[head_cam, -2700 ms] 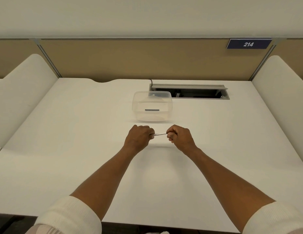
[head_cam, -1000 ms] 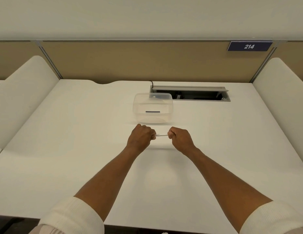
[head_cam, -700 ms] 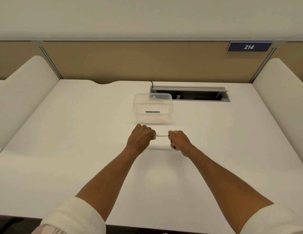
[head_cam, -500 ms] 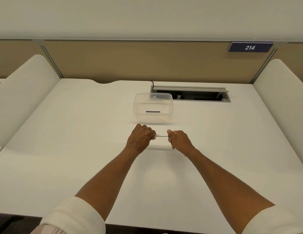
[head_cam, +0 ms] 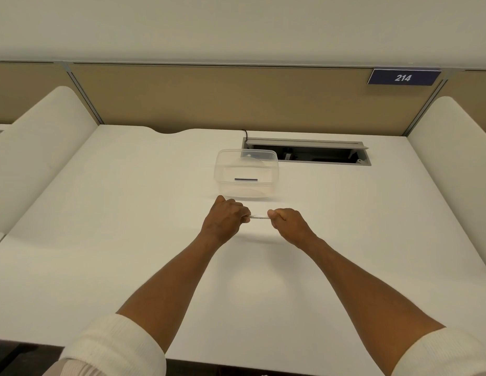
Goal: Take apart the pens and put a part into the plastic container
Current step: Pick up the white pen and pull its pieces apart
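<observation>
A thin pale pen (head_cam: 259, 217) is held level above the white desk, and only a short middle stretch shows between my fists. My left hand (head_cam: 227, 221) is closed around its left end. My right hand (head_cam: 288, 223) is closed around its right end. Both ends are hidden inside the fingers. Just beyond the hands stands a clear plastic container (head_cam: 220, 175) without a lid, and a small dark pen part (head_cam: 246, 179) lies on its floor.
An open cable tray slot (head_cam: 307, 154) with a grey flap is set into the desk (head_cam: 128, 213) behind the container, to the right. White side dividers rise at the left (head_cam: 41, 147) and right (head_cam: 453, 147). A tan back panel carries a plate reading 214 (head_cam: 403, 77).
My hands have stayed almost in place on the pen. My right hand has turned slightly at the wrist. The gap between the fists looks about the same.
</observation>
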Tool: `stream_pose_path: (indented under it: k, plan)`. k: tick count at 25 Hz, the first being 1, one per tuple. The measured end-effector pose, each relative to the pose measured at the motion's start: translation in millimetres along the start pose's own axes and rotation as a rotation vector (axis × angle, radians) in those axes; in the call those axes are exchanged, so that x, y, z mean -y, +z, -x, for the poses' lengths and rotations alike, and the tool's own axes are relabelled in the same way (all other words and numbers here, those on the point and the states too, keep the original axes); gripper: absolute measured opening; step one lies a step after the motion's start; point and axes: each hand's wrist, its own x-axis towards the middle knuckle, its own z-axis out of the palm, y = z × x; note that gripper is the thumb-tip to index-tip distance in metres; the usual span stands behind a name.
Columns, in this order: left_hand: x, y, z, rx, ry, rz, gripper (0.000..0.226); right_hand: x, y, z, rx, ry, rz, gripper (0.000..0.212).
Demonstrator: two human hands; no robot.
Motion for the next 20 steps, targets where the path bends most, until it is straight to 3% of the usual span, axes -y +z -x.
stream_pose_path:
  k: [5, 8, 13, 16, 20]
  plan:
    - [-1.6, -2.1, -5.4, -0.015, 0.027, -0.017, 0.006, 10.2, 3.0, -0.5, 0.029, 0.299, -0.4, 0.044]
    - [-2.1, -1.1, -7.1, -0.025, 0.031, -0.034, 0.008, 2.5, 2.2, -1.1, -0.044, 0.153, -0.219, 0.048]
    - [-0.8, -1.7, -6.3, -0.014, 0.013, -0.042, 0.011, -11.7, -2.9, -3.4, -0.107, -0.109, -0.019, 0.02]
    - [-3.4, -2.0, -6.0, -0.018, 0.013, -0.035, 0.01, -13.7, -2.1, -4.9, -0.125, -0.153, 0.126, 0.026]
    - [-5.9, -2.8, -4.8, -0.054, 0.011, -0.05, 0.009, -6.8, -2.5, -2.8, -0.147, -0.106, 0.085, 0.041]
